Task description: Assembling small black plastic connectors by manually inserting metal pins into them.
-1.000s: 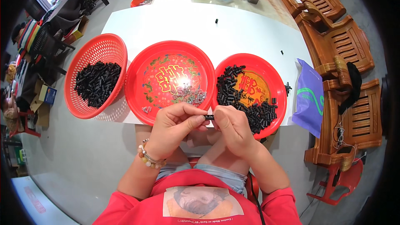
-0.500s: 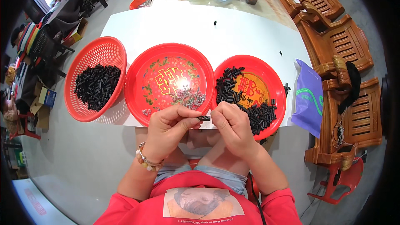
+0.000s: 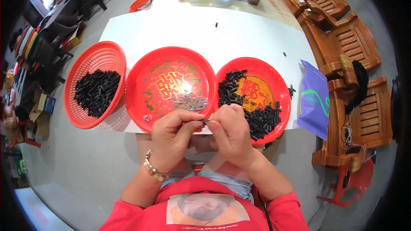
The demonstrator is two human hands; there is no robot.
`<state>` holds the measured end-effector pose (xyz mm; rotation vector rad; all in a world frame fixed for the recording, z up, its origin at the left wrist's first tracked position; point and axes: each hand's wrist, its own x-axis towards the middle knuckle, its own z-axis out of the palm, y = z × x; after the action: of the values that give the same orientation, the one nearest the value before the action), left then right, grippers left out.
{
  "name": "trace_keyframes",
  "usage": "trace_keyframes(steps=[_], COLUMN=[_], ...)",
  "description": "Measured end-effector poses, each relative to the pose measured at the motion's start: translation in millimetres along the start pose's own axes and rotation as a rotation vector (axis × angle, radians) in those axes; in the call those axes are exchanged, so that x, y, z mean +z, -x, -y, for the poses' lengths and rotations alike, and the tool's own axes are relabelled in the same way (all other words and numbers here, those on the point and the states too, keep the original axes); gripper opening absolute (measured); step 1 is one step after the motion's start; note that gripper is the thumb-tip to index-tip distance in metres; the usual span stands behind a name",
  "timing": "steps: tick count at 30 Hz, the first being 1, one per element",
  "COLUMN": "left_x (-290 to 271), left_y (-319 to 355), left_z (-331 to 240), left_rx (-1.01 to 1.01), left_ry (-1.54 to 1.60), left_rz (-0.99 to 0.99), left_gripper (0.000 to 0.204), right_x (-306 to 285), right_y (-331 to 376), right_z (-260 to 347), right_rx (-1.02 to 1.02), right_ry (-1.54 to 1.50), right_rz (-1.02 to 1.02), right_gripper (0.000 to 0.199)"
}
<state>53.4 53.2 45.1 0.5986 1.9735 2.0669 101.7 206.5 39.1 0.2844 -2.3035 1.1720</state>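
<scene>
My left hand [image 3: 173,137] pinches a small black plastic piece [image 3: 206,121] between thumb and fingers, over the table's near edge. Against the piece's right end, my right hand [image 3: 232,137] is curled closed with its thumb pressed there; whatever its fingers hold is hidden. Just beyond my hands lies a red round tray [image 3: 139,70] with small silvery metal parts [image 3: 191,102] heaped at its near right side. Beside it, a second red tray [image 3: 286,87] carries many loose black pieces [image 3: 264,119] along its left and near sides.
On the left a red perforated basket [image 3: 72,113] is tilted and holds a pile of black pieces [image 3: 97,92]. A purple pouch [image 3: 314,100] lies at the table's right edge. Wooden chairs [image 3: 361,115] line the right side. Stray black pieces lie on the white tabletop [image 3: 171,28].
My right hand has moved left and turned, and its thumb now meets the end of the black piece, where a gap showed before. The left hand keeps its pinch.
</scene>
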Motion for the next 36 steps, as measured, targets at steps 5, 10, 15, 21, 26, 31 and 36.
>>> trace_keyframes(steps=[5,10,15,21,26,31,36], left_x=[-5.0,-50.9,-146.8,-171.5,-130.3,-86.8,-47.9], left_y=[2.1,-16.7,-21.8,-19.4,-26.0,-18.0,-9.8], left_z=[-0.2,-1.4,3.4,15.5,11.4,7.7,14.9], left_rx=[-0.084,0.116,0.266,0.224,0.348,0.396,0.235], left_ry=[0.062,-0.242,-0.67,-0.932,-0.806,-0.644,-0.494], left_rz=[-0.061,-0.304,-0.637,-0.642,-0.653,-0.444,-0.207], left_gripper=[0.011,0.01,0.015,0.021,0.025,0.016,0.012], right_x=[7.6,-9.8,-53.5,-58.8,-54.3,-58.6,-59.6], right_y=[1.2,7.2,14.6,15.9,14.6,17.3,11.3], right_z=[-2.7,-18.2,-79.4,-101.7,-108.2,-104.3,-93.1], right_rx=[-0.101,0.043,0.276,0.221,0.193,0.434,0.457], right_ry=[0.196,0.264,0.454,0.64,0.644,0.46,0.307], right_rz=[0.003,0.091,-0.07,0.034,0.09,0.072,0.15], right_gripper=[0.01,0.01,0.007,0.011,0.01,0.015,0.014])
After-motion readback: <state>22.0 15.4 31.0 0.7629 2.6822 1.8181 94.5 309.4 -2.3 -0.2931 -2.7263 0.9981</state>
